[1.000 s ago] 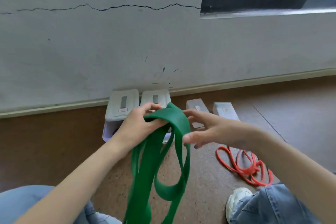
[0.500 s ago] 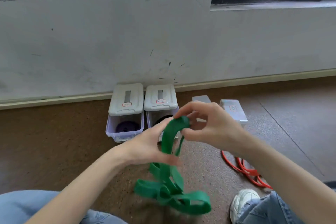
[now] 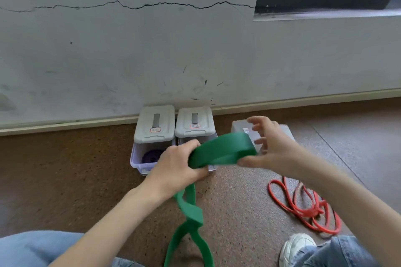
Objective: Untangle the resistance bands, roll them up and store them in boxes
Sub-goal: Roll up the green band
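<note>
The left hand [image 3: 175, 167] grips the green resistance band [image 3: 221, 151], fingers curled round a flat doubled stretch of it. That stretch runs across to the right hand [image 3: 269, 149], whose thumb presses its far end from below while the fingers [image 3: 258, 122] spread loosely above it; whether they touch the band cannot be told, as the hand is blurred. Below the left hand the rest of the band hangs in a twisted loop down to the bottom edge of the view, between the person's knees.

Just beyond the left hand two lidded white boxes [image 3: 155, 123] stand side by side against the wall's skirting; the left one shows a dark purple roll [image 3: 152, 156] through its front. Behind the right hand lie two more pale boxes [image 3: 238, 125], partly hidden. Under the right forearm a tangled red band [image 3: 303, 206] sprawls on the brown floor [image 3: 65, 180], near a white shoe [image 3: 297, 247]. Left of the left hand the floor runs bare to the skirting.
</note>
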Tool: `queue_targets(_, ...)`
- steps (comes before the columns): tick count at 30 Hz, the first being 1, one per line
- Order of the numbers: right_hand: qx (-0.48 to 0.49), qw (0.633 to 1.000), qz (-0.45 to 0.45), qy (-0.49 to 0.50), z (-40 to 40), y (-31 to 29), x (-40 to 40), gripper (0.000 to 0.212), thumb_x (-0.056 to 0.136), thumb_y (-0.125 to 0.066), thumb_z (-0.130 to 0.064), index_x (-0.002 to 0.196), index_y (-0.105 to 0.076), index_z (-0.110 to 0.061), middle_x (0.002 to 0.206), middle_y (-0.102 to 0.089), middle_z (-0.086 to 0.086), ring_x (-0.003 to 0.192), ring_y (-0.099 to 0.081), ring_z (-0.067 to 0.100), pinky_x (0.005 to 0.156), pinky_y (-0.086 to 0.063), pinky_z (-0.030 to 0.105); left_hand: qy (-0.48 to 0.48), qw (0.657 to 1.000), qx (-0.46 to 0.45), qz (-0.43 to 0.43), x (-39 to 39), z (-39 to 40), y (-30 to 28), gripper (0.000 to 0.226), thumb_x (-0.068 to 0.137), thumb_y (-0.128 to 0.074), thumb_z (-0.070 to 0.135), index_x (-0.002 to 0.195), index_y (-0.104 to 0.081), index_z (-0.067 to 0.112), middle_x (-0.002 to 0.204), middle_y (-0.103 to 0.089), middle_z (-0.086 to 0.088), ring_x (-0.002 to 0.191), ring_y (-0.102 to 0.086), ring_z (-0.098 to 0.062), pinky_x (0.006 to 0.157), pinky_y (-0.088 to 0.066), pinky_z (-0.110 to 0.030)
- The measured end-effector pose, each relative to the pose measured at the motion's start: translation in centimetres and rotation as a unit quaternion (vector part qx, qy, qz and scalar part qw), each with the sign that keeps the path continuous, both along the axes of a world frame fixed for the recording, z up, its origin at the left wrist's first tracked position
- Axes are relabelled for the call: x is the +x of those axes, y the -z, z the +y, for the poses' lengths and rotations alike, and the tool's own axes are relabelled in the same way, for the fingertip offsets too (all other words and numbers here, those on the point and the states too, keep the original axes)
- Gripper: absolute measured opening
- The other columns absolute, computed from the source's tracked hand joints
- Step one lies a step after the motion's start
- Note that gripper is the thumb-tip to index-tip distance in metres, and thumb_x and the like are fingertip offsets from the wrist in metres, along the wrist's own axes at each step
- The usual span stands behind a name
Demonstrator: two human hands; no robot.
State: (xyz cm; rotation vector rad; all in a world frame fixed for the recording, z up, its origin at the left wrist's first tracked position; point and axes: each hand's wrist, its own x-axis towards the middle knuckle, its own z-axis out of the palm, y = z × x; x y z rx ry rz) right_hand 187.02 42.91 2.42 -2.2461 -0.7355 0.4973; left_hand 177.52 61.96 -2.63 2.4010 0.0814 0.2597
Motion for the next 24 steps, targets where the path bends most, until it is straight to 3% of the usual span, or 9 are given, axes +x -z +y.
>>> queue_targets(2, -0.089, 0.991, -0.048, -0.088, 0.6, 0.8, -1.1, 0.106, 0.061, -0.081, -0.041, 0.144, -0.015, -0.032, 0.134, -0.027, -0.013, 0.121, -0.033, 0.006, 0.107, -0.032, 0.029, 0.062, 0.994, 0.07, 0.062, -0.3, -0.9, -0.1, 0.018, 0.075, -0.068, 0.023, 0.072, -0.051, 0.027, 0.072, -0.062, 0.003, 0.067, -0.058, -0.011, 0.058, -0.041, -0.027)
queue_targets(5, -0.198, 0.947, -0.136, -0.211, 1.8, 3.2, -3.0, 0.053, 0.074, -0.072, -0.039, 0.118, -0.047, -0.024, 0.111, -0.05, -0.008, 0.099, -0.046, 0.008, 0.096, -0.037, 0.028, 0.093, 0.993, 0.026, 0.071, -0.3, -2.2, 0.0, 0.024, 0.069, -0.067, 0.02, 0.063, -0.046, 0.03, 0.058, -0.051, 0.01, 0.054, -0.048, 0.0, 0.049, -0.03, -0.015)
queue_targets(6, -0.158, 0.955, -0.149, -0.204, 2.0, 3.2, -3.4, 0.025, 0.078, -0.068, -0.032, 0.097, -0.053, -0.026, 0.094, -0.056, -0.008, 0.083, -0.052, 0.008, 0.082, -0.043, 0.022, 0.09, 0.994, 0.002, 0.061, -0.2, -2.3, 0.1, 0.021, 0.067, -0.067, 0.021, 0.064, -0.047, 0.028, 0.057, -0.051, 0.01, 0.054, -0.046, 0.001, 0.049, -0.03, -0.015)
queue_targets(8, -0.035, 0.982, -0.109, -0.149, 1.9, 2.4, -3.1, 0.023, 0.082, -0.065, -0.022, 0.073, -0.047, -0.033, 0.071, -0.053, -0.013, 0.06, -0.051, -0.003, 0.056, -0.04, 0.011, 0.066, 0.995, -0.055, 0.048, 0.0, -2.0, 0.8, 0.016, 0.068, -0.067, 0.018, 0.069, -0.052, 0.022, 0.064, -0.053, 0.005, 0.056, -0.046, -0.002, 0.052, -0.032, -0.019)
queue_targets(13, 0.308, 0.947, 0.053, -0.075, 1.5, -0.6, -2.4, 0.009, 0.068, -0.061, -0.007, 0.07, -0.054, -0.012, 0.062, -0.052, -0.004, 0.061, -0.053, 0.007, 0.056, -0.043, 0.014, 0.057, 0.985, -0.106, 0.123, -1.0, -2.1, 5.2, 0.011, 0.076, -0.06, 0.008, 0.074, -0.049, 0.012, 0.08, -0.062, -0.007, 0.073, -0.057, -0.017, 0.076, -0.047, -0.034)
queue_targets(15, 0.381, 0.919, 0.102, -0.022, 1.0, -1.1, -1.8, 0.006, 0.069, -0.058, -0.007, 0.075, -0.055, -0.006, 0.065, -0.054, 0.0, 0.062, -0.053, 0.013, 0.057, -0.045, 0.017, 0.067, 0.983, -0.06, 0.16, -1.5, -1.6, 6.3, 0.017, 0.076, -0.061, 0.007, 0.072, -0.044, 0.009, 0.072, -0.052, -0.007, 0.064, -0.046, -0.017, 0.067, -0.042, -0.034)
queue_targets(19, 0.118, 0.993, -0.026, 0.015, -0.2, -0.9, 0.6, 0.007, 0.082, -0.065, -0.016, 0.079, -0.059, -0.013, 0.062, -0.055, -0.008, 0.059, -0.051, 0.008, 0.059, -0.043, 0.018, -0.013, 0.985, -0.133, 0.111, -0.2, 0.4, 3.0, 0.008, 0.083, -0.064, 0.012, 0.083, -0.056, 0.012, 0.07, -0.052, 0.003, 0.061, -0.049, -0.008, 0.062, -0.04, -0.024)
queue_targets(22, -0.115, 0.993, 0.001, 0.012, -1.2, 0.4, 1.5, 0.073, 0.068, -0.077, -0.041, 0.128, -0.046, -0.015, 0.115, -0.057, 0.002, 0.098, -0.057, 0.014, 0.084, -0.049, 0.029, -0.096, 0.953, -0.28, -0.064, 0.5, 2.6, -2.6, 0.021, 0.081, -0.067, 0.005, 0.074, -0.053, 0.019, 0.059, -0.049, 0.008, 0.049, -0.044, -0.002, 0.051, -0.037, -0.015)
queue_targets(24, -0.055, 0.998, 0.033, 0.016, -1.1, 0.3, 1.3, 0.119, 0.047, -0.075, -0.059, 0.146, -0.02, -0.02, 0.142, -0.038, 0.002, 0.121, -0.046, 0.015, 0.098, -0.044, 0.032, -0.044, 0.976, -0.206, -0.064, 0.4, 2.6, -4.5, 0.024, 0.077, -0.068, -0.003, 0.072, -0.053, 0.015, 0.058, -0.049, 0.006, 0.049, -0.043, -0.003, 0.05, -0.036, -0.015)
